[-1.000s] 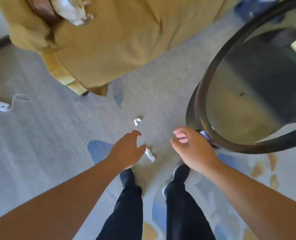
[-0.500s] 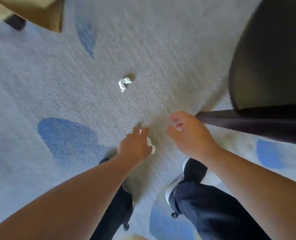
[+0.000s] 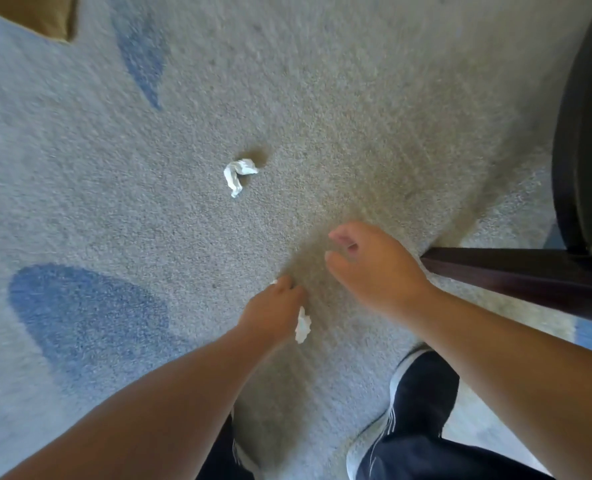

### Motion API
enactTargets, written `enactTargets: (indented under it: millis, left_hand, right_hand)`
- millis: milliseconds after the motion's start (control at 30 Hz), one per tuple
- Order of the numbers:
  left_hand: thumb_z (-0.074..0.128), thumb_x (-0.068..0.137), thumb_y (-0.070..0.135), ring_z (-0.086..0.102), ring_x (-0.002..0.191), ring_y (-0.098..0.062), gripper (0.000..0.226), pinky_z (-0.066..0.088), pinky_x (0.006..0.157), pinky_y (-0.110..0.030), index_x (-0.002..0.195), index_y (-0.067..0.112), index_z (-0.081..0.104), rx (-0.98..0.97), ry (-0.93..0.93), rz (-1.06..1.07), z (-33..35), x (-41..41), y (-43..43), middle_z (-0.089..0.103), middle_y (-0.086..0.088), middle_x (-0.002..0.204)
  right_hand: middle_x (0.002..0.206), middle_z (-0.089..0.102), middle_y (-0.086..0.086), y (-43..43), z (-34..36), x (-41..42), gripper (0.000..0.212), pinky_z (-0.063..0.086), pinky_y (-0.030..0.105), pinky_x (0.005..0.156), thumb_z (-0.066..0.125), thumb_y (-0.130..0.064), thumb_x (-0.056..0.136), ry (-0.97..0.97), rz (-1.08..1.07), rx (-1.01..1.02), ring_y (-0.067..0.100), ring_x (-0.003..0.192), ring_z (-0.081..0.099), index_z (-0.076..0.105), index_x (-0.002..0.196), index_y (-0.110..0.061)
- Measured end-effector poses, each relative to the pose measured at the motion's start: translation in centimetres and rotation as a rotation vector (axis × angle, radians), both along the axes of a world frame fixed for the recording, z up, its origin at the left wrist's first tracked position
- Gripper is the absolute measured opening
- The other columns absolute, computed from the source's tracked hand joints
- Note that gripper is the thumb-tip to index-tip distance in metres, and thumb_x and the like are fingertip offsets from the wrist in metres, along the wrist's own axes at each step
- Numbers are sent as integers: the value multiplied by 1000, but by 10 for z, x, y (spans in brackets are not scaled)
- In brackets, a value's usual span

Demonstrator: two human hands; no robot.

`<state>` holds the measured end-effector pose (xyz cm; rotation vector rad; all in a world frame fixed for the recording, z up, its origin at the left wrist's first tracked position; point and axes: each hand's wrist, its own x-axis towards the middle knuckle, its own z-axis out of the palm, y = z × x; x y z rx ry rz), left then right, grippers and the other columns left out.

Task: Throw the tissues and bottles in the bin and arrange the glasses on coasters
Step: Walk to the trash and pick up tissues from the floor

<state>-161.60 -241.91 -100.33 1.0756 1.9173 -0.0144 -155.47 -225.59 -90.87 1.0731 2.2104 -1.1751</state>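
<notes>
Head view, looking down. Nearest the camera, two bare forearms reach over dark trousers and a black shoe (image 3: 422, 386) with a white sole. The left hand (image 3: 272, 311) is lowered to the carpet (image 3: 356, 116), its fingers closed around a crumpled white tissue (image 3: 302, 326) that protrudes at the thumb side. The right hand (image 3: 374, 265) hovers just beside it, fingers loosely curled and apart, holding nothing. A dark wooden table leg (image 3: 516, 271) stands to the right. Farther out, a second crumpled tissue (image 3: 238, 174) lies alone on the carpet, well apart from both hands; a tan furniture corner (image 3: 45, 15) shows at far left
</notes>
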Motion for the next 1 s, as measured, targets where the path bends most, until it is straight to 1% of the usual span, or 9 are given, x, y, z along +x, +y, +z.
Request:
enactTargets:
  millis: [100,200,300,433,567,633,700,833,1000]
  left_hand:
    - [44,86,1,44,64,-20,18,33,54,-28,103,8,49,87,45,173,8,-39,21,47,-12,108]
    - [43,85,-2,39,62,-15,17,27,49,-25,99,8,46,192,165,332,15,-85,43,45,-14,109]
    - [45,85,-2,46,66,-16,30,31,47,-22,111,12,49,272,252,473,14,-124,58,39,-13,127]
    - [52,85,-3,58,79,-31,54,46,52,-31,129,27,44,155,336,424,2,-148,73,27,-11,140]
    - [51,86,-3,54,69,-27,34,49,58,-35,117,12,49,54,344,389,-8,-153,84,36,-13,121]
    - [48,86,-1,54,75,-27,26,47,61,-37,109,9,50,47,307,388,2,-155,84,43,-14,115]
    - [44,87,4,51,77,-26,20,42,61,-37,106,10,50,64,271,419,28,-156,79,51,-15,106]
    - [38,88,13,49,69,-18,23,29,52,-26,101,23,54,71,147,434,121,-155,56,56,-3,89]
    - [35,94,15,48,78,-19,25,31,62,-28,93,20,59,91,140,424,290,-152,17,54,1,87]
  right_hand:
    - [124,57,-9,10,5,-15,39,38,24,78,53,-39,89,30,-16,18,7,105,54,52,127,-27]
    - [123,56,-10,18,8,-25,37,38,22,76,55,-39,88,68,-63,-1,6,105,54,53,124,-29]
    - [116,56,-13,23,5,-28,33,37,17,71,56,-41,88,84,-87,3,3,101,53,54,119,-33]
    - [117,55,-14,29,-2,-28,33,40,24,79,55,-43,87,84,-78,28,3,103,53,54,119,-35]
    - [120,56,-11,35,-2,-33,34,44,26,82,55,-41,87,89,-65,61,4,102,54,55,120,-32]
    - [122,56,-9,35,8,-37,35,45,28,85,55,-40,88,101,-60,55,6,104,54,55,121,-30]
    - [122,55,-9,31,29,-42,35,45,28,84,55,-40,89,110,-45,38,7,104,54,54,122,-28]
    - [124,55,-7,9,107,-49,37,41,25,84,54,-39,91,134,10,3,9,107,54,52,125,-26]
    - [126,55,-9,-12,258,-64,38,40,21,87,51,-42,92,172,102,42,6,110,53,50,127,-26]
